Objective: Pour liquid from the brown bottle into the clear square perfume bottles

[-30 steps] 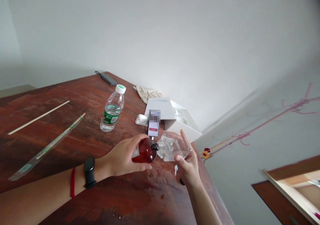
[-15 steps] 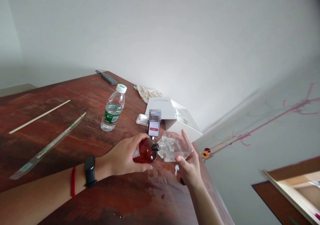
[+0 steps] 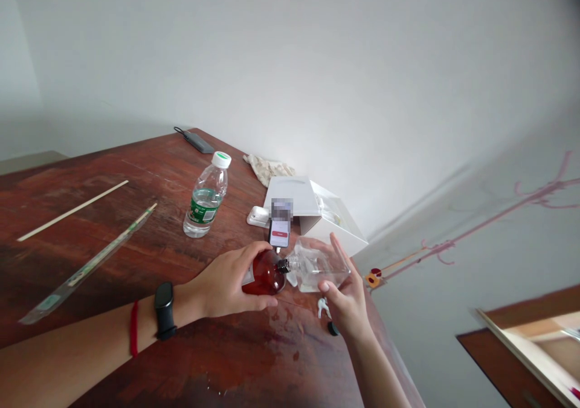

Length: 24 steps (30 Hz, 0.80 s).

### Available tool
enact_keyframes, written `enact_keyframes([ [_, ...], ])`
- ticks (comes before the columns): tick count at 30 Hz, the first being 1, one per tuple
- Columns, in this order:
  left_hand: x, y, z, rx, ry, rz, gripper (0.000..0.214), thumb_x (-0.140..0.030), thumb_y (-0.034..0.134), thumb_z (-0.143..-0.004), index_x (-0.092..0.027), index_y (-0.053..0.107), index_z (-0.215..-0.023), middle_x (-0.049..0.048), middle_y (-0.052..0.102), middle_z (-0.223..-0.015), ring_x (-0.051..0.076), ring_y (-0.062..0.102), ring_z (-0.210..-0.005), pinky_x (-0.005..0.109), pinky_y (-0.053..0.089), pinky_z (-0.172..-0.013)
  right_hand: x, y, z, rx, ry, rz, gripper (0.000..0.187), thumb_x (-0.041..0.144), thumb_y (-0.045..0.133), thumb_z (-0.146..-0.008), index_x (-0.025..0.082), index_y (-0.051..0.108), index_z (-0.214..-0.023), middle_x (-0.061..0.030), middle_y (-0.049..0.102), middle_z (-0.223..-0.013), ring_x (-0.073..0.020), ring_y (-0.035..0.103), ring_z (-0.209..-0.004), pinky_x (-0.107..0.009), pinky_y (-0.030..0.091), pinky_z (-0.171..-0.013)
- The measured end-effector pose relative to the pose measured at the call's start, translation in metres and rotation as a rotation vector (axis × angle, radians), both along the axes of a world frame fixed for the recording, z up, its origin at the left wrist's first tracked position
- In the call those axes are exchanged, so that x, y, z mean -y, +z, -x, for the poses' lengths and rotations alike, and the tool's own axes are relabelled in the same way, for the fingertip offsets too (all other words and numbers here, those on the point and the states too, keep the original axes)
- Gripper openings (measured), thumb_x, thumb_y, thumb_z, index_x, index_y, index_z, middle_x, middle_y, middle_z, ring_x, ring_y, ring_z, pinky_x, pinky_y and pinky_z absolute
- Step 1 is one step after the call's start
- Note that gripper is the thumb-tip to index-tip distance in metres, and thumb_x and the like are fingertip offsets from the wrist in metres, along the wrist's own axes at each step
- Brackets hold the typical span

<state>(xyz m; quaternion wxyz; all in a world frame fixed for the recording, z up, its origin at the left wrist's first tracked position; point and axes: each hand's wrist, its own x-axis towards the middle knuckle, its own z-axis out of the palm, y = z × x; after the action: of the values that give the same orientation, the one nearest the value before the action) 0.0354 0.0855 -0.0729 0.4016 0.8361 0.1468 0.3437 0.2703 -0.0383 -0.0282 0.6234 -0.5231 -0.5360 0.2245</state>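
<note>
My left hand [image 3: 224, 287] grips a round dark-red bottle [image 3: 267, 275] lying on its side on the wooden table [image 3: 136, 263]. Its black neck meets the mouth of a clear square glass bottle [image 3: 315, 266]. My right hand [image 3: 347, 299] cradles that clear bottle from below and the right, fingers wrapped around it. A small white part [image 3: 322, 306] and a black cap [image 3: 333, 329] lie on the table just under my right hand.
A water bottle [image 3: 203, 196] with a green label stands behind my left hand. A phone [image 3: 280, 233], a small white case [image 3: 258, 216], an open white box [image 3: 317, 214], a cloth [image 3: 267, 169] and a grey power bank [image 3: 197, 142] lie beyond. Two long sticks [image 3: 72, 210] lie at left.
My right hand and the clear bottle have shifted slightly right, uncovering the small white part and black cap on the table. The left hand stays on the red bottle.
</note>
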Motion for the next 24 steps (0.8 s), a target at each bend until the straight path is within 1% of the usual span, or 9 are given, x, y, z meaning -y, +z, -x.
enact_keyframes([
  [3, -0.0002, -0.0002, 0.0000, -0.003, -0.005, 0.000, 0.074, -0.050, 0.087, -0.081, -0.024, 0.049, -0.138, 0.0101, 0.073, -0.126, 0.032, 0.073, -0.108, 0.043, 0.056, -0.093, 0.0004, 0.0002, 0.0004, -0.005, 0.000, -0.002, 0.092, 0.047, 0.096, -0.072, 0.033, 0.056, -0.154, -0.0093, 0.075, -0.134, -0.0323, 0.073, -0.117, -0.045, 0.061, -0.096],
  [10, -0.0006, -0.0014, -0.0005, 0.014, -0.011, -0.002, 0.075, -0.051, 0.087, -0.081, -0.024, 0.048, -0.139, 0.0101, 0.073, -0.127, 0.033, 0.072, -0.111, 0.043, 0.056, -0.094, 0.0014, 0.0010, -0.0007, 0.013, 0.020, 0.010, 0.091, 0.046, 0.094, -0.075, 0.034, 0.053, -0.156, -0.0091, 0.075, -0.136, -0.0309, 0.074, -0.117, -0.043, 0.061, -0.096],
  [16, -0.0016, -0.0016, -0.0001, 0.011, -0.016, -0.005, 0.076, -0.052, 0.087, -0.081, -0.024, 0.048, -0.139, 0.0105, 0.071, -0.131, 0.034, 0.071, -0.114, 0.044, 0.055, -0.096, 0.0017, 0.0017, -0.0042, 0.066, 0.006, 0.025, 0.084, 0.049, 0.092, -0.077, 0.033, 0.058, -0.152, -0.0090, 0.074, -0.137, -0.0314, 0.074, -0.117, -0.043, 0.060, -0.097],
  [24, -0.0084, -0.0057, -0.0016, -0.006, -0.028, -0.028, 0.082, -0.056, 0.086, -0.080, -0.025, 0.044, -0.142, 0.0123, 0.069, -0.135, 0.035, 0.070, -0.117, 0.048, 0.054, -0.101, 0.0019, 0.0024, -0.0019, 0.067, 0.004, 0.018, 0.089, 0.048, 0.092, -0.078, 0.034, 0.052, -0.157, -0.0102, 0.073, -0.139, -0.0316, 0.073, -0.119, -0.044, 0.060, -0.098],
])
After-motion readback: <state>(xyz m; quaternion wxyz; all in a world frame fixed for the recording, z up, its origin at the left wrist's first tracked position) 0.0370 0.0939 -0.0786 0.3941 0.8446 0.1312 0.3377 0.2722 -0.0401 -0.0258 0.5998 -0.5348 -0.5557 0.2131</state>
